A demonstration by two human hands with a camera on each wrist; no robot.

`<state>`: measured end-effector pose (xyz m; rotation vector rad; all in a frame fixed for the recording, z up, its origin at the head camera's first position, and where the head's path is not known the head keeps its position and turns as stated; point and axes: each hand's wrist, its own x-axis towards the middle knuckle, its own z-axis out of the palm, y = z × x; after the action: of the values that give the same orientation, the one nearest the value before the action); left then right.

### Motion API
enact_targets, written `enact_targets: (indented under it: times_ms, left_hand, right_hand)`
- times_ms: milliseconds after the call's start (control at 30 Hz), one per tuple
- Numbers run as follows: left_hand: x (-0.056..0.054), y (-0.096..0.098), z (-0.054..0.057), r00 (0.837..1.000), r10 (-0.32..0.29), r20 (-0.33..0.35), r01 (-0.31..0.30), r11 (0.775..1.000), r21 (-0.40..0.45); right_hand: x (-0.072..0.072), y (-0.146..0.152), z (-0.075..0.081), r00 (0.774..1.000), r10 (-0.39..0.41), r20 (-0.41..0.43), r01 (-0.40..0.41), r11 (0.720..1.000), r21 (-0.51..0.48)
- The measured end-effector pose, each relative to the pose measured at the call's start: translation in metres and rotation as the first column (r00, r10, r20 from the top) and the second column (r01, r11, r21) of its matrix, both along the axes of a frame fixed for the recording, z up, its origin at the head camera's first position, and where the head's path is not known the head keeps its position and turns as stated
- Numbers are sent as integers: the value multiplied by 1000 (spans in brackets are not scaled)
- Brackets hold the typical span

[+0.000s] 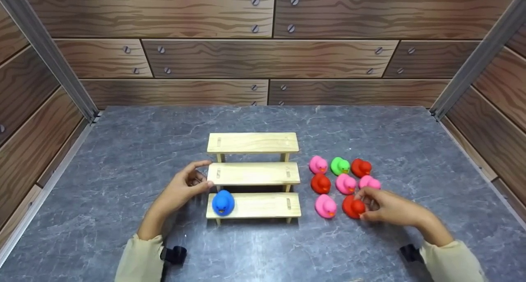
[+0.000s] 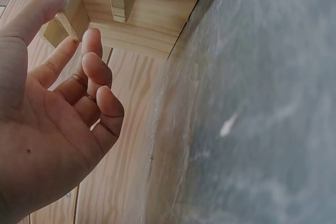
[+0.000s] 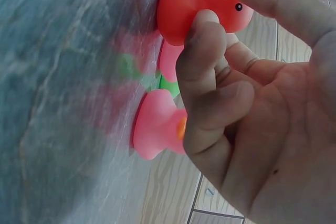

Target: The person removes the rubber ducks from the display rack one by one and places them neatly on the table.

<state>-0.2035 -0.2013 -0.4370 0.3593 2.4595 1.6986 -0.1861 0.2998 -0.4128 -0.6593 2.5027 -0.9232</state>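
Note:
My left hand (image 1: 181, 187) holds the left end of the middle step of a wooden three-step stand (image 1: 254, 174), thumb at its front edge and index finger at the back. The other fingers curl loosely, off the wood, in the left wrist view. A blue rubber duck (image 1: 223, 203) sits at the left of the lowest step. My right hand (image 1: 388, 206) pinches a red rubber duck (image 1: 350, 206) at the front right of a group of ducks. In the right wrist view, thumb and fingers lie around this red duck (image 3: 181, 11), close to the tabletop.
Beside the stand are several more ducks: a green duck (image 1: 339, 165), pink ducks such as this front pink duck (image 1: 325, 206), and red ducks such as this red duck (image 1: 320, 184). The grey marbled table (image 1: 144, 134) is enclosed by wood-patterned walls (image 1: 267, 58).

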Motion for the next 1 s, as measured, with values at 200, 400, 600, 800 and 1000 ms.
enact_targets:
  times_ms: [200, 400, 600, 800, 1000]
  left_hand:
    - [-1, 0, -1, 1000, 11, 14, -11, 1000, -8]
    - [0, -1, 1, 1000, -3, 3, 3, 1000, -3]
    - [1, -1, 1, 1000, -2, 8, 2, 1000, 1]
    - [0, 0, 1, 1000, 10, 14, -10, 1000, -1]
    - [0, -1, 0, 1000, 0, 1, 0, 1000, -2]
  right_hand:
    - [-1, 0, -1, 1000, 14, 25, -12, 999, -48]
    - [-1, 1, 0, 999, 11, 42, -9, 999, -47]
    - [2, 5, 7, 1000, 21, 10, -20, 997, -78]
    - [5, 6, 15, 999, 15, -37, -20, 992, -125]
    - [8, 1, 16, 997, 21, -80, -34, 984, -173]
